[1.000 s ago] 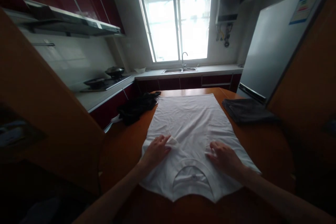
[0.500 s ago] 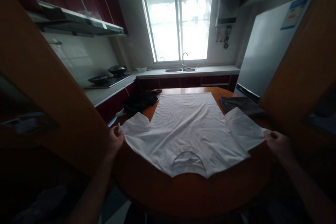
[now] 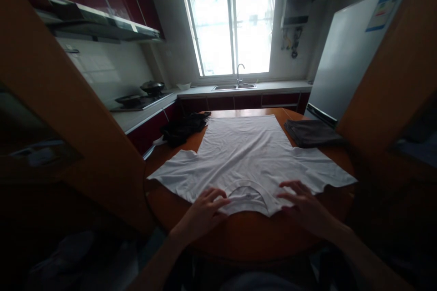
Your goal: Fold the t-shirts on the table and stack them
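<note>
Two hands, my left hand (image 3: 205, 211) and right hand (image 3: 303, 207), lie fingers spread on the white T-shirt (image 3: 246, 150), judged light, limp, best pinched at its shoulders.

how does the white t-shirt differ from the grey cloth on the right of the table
The white t-shirt lies spread flat, sleeves out; the grey cloth is folded. The t-shirt is pale and far larger; the grey cloth is dark. The left hand and right hand rest at the t-shirt's collar; neither touches the grey cloth. Both lie on the wooden table.
</note>
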A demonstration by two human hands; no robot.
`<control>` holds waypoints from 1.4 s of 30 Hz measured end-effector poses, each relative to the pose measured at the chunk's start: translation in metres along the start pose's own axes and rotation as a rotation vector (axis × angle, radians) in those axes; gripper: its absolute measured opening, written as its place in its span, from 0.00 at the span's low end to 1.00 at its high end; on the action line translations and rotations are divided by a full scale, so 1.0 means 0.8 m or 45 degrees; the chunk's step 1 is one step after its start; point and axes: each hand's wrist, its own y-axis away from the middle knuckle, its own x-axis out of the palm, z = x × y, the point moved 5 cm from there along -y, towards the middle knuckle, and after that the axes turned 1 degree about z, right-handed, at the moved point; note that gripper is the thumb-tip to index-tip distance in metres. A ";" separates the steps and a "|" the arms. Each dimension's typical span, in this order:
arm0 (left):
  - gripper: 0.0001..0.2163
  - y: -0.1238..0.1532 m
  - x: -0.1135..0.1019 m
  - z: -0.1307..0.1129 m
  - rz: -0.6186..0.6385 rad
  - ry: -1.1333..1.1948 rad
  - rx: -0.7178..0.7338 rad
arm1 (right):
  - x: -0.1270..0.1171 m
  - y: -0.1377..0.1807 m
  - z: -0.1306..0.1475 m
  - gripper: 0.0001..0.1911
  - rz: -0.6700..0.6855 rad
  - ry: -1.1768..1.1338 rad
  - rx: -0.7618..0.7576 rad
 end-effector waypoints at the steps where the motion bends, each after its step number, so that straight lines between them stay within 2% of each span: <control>1: 0.13 -0.007 0.009 -0.015 0.056 -0.020 0.055 | 0.014 -0.005 0.022 0.13 0.091 0.004 -0.082; 3: 0.08 -0.016 0.020 -0.029 0.097 -0.084 0.124 | 0.033 -0.011 0.048 0.13 0.142 0.055 -0.172; 5: 0.05 -0.022 0.023 -0.031 0.080 -0.155 0.164 | 0.041 -0.013 0.053 0.09 0.092 0.108 -0.210; 8: 0.06 -0.022 0.020 -0.027 0.033 -0.173 0.195 | 0.037 -0.014 0.045 0.07 0.004 0.110 -0.272; 11: 0.08 -0.019 0.012 -0.029 0.010 0.045 0.155 | 0.024 -0.010 0.038 0.08 -0.010 0.058 -0.299; 17: 0.04 -0.009 0.014 -0.036 0.183 0.372 0.118 | 0.012 0.008 0.049 0.06 0.235 -0.077 -0.269; 18: 0.04 -0.005 0.015 -0.031 0.193 0.415 0.095 | 0.012 0.011 0.050 0.05 0.277 -0.119 -0.242; 20: 0.10 0.005 0.011 -0.015 0.165 0.507 0.018 | 0.012 0.016 0.042 0.01 0.304 -0.209 -0.171; 22: 0.13 0.019 0.001 0.008 0.119 0.537 -0.064 | 0.007 0.021 0.022 0.03 0.232 -0.248 -0.085; 26: 0.11 0.049 -0.021 0.055 0.097 0.347 -0.135 | -0.010 0.039 -0.039 0.09 0.048 -0.105 0.120; 30: 0.09 0.070 -0.025 0.087 0.035 0.178 -0.131 | -0.018 0.063 -0.077 0.08 0.137 -0.029 0.177; 33: 0.11 0.077 -0.018 0.098 -0.012 0.141 -0.116 | -0.023 0.070 -0.082 0.06 0.153 0.000 0.145; 37: 0.12 0.082 -0.017 0.102 -0.056 0.227 -0.161 | -0.029 0.071 -0.076 0.14 0.109 0.032 0.105; 39: 0.13 0.086 -0.021 0.102 -0.032 0.285 -0.210 | -0.033 0.074 -0.074 0.14 0.114 0.018 0.109; 42: 0.12 0.088 -0.027 0.100 0.077 0.324 -0.259 | -0.036 0.078 -0.071 0.14 0.214 -0.046 0.113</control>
